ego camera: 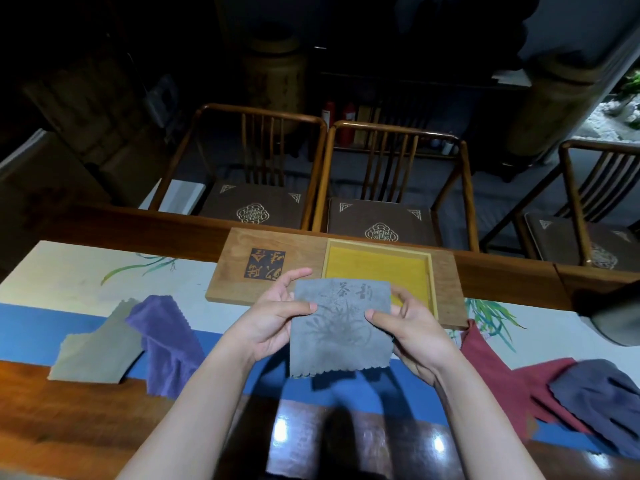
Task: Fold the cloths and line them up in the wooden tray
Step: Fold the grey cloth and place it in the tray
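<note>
From the head view, the left hand (pixel 273 323) and right hand (pixel 412 327) each pinch a side edge of a grey cloth (pixel 341 327), thumbs on top and fingers behind, holding it above the tabletop (pixel 69 420). Just beyond it lies the wooden tray (pixel 446 289), with a yellow-lined recess on its right half. To the left, a tan cloth (pixel 98 351) and a purple cloth (pixel 169 344) lie crumpled on the painted runner (pixel 62 271). To the right lie a red cloth (pixel 498 375) and a dark blue cloth (pixel 602 396).

matt grey cloth (pixel 341 327); wooden tray (pixel 446 292), glossy tabletop (pixel 86 427)
</note>
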